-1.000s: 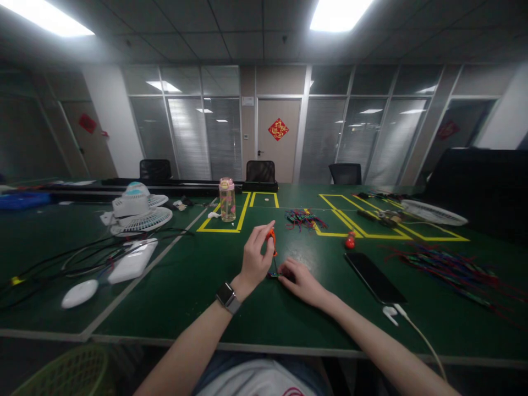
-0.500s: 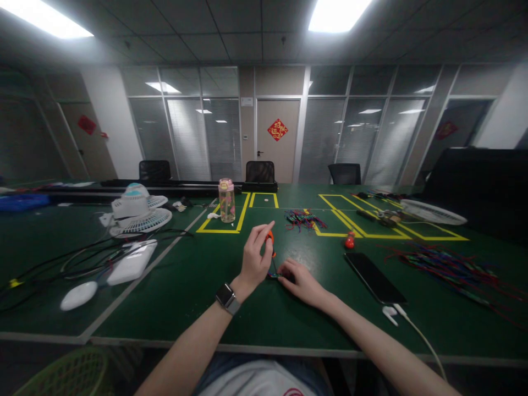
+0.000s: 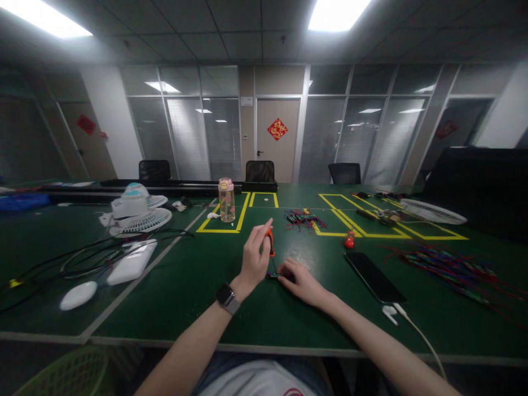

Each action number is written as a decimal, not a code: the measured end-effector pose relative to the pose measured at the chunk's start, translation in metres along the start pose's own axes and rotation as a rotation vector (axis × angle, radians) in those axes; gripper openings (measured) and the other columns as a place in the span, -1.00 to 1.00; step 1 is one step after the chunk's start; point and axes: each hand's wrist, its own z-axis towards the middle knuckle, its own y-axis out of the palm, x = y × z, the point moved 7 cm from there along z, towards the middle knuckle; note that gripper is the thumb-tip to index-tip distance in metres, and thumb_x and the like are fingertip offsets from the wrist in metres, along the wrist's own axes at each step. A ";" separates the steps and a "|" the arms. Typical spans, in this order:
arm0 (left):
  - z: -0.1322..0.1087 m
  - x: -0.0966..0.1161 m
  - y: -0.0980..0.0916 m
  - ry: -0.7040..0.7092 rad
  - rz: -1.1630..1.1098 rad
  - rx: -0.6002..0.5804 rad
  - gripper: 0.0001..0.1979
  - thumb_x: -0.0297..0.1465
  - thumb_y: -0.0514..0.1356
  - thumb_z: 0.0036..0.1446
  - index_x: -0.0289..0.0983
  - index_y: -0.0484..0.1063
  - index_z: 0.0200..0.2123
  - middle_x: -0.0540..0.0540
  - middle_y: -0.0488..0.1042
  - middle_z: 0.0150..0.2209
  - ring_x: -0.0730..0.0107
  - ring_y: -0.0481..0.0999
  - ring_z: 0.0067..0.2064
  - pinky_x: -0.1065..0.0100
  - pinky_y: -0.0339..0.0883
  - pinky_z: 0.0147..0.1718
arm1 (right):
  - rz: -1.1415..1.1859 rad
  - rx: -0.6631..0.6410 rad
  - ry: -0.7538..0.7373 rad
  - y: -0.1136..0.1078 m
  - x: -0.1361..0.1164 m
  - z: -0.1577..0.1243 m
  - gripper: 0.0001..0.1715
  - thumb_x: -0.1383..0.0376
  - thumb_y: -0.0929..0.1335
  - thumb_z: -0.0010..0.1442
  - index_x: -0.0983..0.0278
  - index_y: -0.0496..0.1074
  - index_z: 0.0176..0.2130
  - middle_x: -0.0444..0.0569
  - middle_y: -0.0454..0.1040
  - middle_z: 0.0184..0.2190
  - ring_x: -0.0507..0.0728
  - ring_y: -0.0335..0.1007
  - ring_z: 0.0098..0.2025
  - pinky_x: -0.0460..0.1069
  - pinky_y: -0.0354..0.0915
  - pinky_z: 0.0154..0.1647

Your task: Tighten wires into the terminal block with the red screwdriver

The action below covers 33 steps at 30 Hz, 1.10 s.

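My left hand (image 3: 254,258), with a watch on its wrist, is closed around an orange and black screwdriver (image 3: 271,243). The screwdriver stands nearly upright, and its thin shaft runs down to a small circuit board (image 3: 271,275) on the green table. Part of the handle is hidden by my fingers. From the right, my right hand (image 3: 302,281) rests on the tabletop and pinches the edge of that board between thumb and fingers. The exact spot where the tip meets the board is too small to make out.
Beyond my hands lies a pile of small wired boards (image 3: 304,219). Right of me are a red figurine (image 3: 350,240), a phone (image 3: 373,278), an earbud (image 3: 390,315) and a wire bundle (image 3: 447,267). Leftward stand a bottle (image 3: 226,202), a fan (image 3: 140,217) and a white power bank (image 3: 132,262).
The screwdriver's handle has turned slightly in my left fingers, showing more orange. My right hand stays in place at the board.
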 end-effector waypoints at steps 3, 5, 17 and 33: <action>0.001 -0.001 -0.001 -0.003 0.019 0.042 -0.63 -0.43 0.04 0.32 -0.19 0.28 0.17 -0.10 0.41 -0.15 0.37 0.43 -0.11 0.34 0.34 -0.08 | 0.004 0.003 -0.003 0.000 -0.001 0.000 -0.89 0.48 0.33 0.13 0.28 0.37 -0.32 -0.08 0.35 -0.36 0.10 0.29 -0.31 -0.04 0.23 -0.28; 0.001 -0.001 -0.002 -0.010 0.047 0.062 -0.66 -0.39 0.12 0.28 -0.20 0.34 0.11 -0.07 0.38 -0.20 0.38 0.42 -0.16 0.34 0.34 -0.11 | 0.003 0.004 0.003 0.000 0.000 0.000 -0.89 0.48 0.33 0.13 0.28 0.37 -0.32 -0.08 0.35 -0.36 0.10 0.29 -0.31 -0.04 0.23 -0.28; 0.001 -0.001 -0.007 -0.026 0.021 0.079 -0.64 -0.43 -0.01 0.32 -0.21 0.33 0.15 -0.15 0.44 -0.09 0.31 0.45 -0.06 0.27 0.35 -0.05 | 0.006 0.007 -0.004 0.001 0.003 0.000 -0.87 0.47 0.33 0.13 0.26 0.38 -0.30 -0.09 0.34 -0.36 0.10 0.29 -0.31 -0.04 0.23 -0.29; 0.000 -0.004 -0.007 -0.052 -0.006 0.066 -0.61 -0.42 -0.07 0.33 -0.21 0.34 0.14 -0.15 0.38 -0.07 0.31 0.42 -0.04 0.27 0.35 -0.04 | 0.004 0.008 -0.014 0.001 0.003 0.000 -0.88 0.47 0.33 0.14 0.26 0.37 -0.31 -0.09 0.35 -0.35 0.10 0.30 -0.31 -0.04 0.23 -0.30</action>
